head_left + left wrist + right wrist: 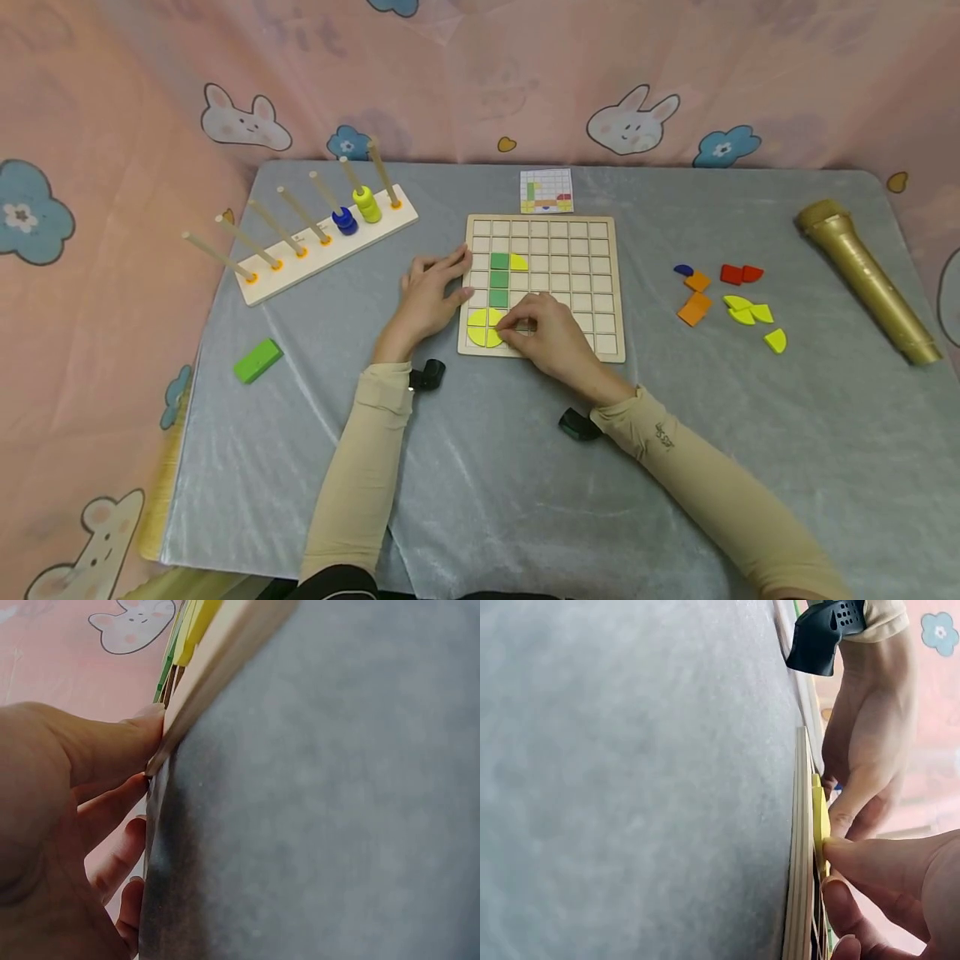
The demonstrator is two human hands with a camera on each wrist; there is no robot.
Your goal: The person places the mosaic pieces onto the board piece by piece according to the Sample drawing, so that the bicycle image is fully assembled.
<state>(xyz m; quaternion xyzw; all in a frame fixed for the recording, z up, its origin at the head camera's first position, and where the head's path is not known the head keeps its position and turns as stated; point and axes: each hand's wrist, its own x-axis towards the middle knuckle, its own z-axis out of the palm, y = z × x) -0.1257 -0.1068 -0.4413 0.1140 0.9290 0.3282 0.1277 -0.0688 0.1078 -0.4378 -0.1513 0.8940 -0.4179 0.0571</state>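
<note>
The smooth yellow disc [478, 334], built of quarter-round pieces, is lying in the wooden grid board's [581, 284] near left corner, its arcs facing outward, spanning evenly both ways. The right hand's [551, 335] thumb and forefinger are pinching its right edge; the left hand's [427, 296], spread apart, are touching the board's left edge. Three green squares [498, 279] are forming a straight column beyond; soft grey cloth [495, 475] is lying beneath.
</note>
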